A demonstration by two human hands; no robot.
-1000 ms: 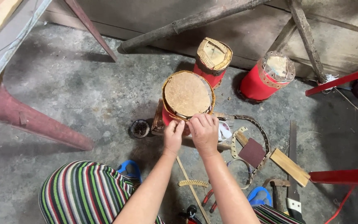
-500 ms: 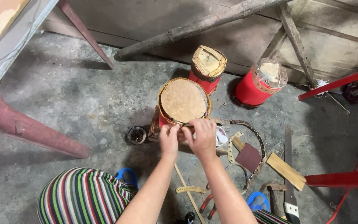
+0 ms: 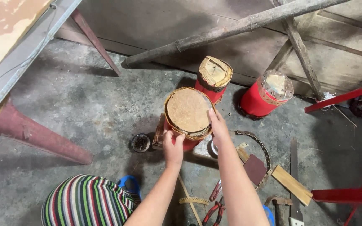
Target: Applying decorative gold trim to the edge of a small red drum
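- Hands framed a red drum point(image 3: 188, 115) that stood upright on the grey concrete floor point(image 3: 76, 109), its pale, speckled skin head facing up toward the camera.
- The left hand point(image 3: 173, 147) gripped the drum's near edge, fingers curled onto the rim and the red side just below it.
- The right hand point(image 3: 217, 124) lay along the drum's right-hand edge, fingers nearly straight and pressed against the rim band; it rested on the rim rather than closing around it.
- A second red drum point(image 3: 213, 78), with a squarish tan top, stood just behind the first, and a third red drum point(image 3: 267, 93), its head edged with a pale band, stood to the right of that, both close to the wall.
- A small round dark tin point(image 3: 140, 142) sat on the floor just left of the held drum.
- To the right of the forearms lay a curved metal band point(image 3: 261, 147), a dark red square pad point(image 3: 255, 168) and a flat wooden block point(image 3: 291, 184); red-handled pliers point(image 3: 213, 208) lay between the arms near the bottom edge.
- A striped knee point(image 3: 86, 201) filled the lower left corner, with a blue sandal point(image 3: 129, 186) beside it.
- Red metal legs point(image 3: 34, 136) of a bench slanted across the left side.
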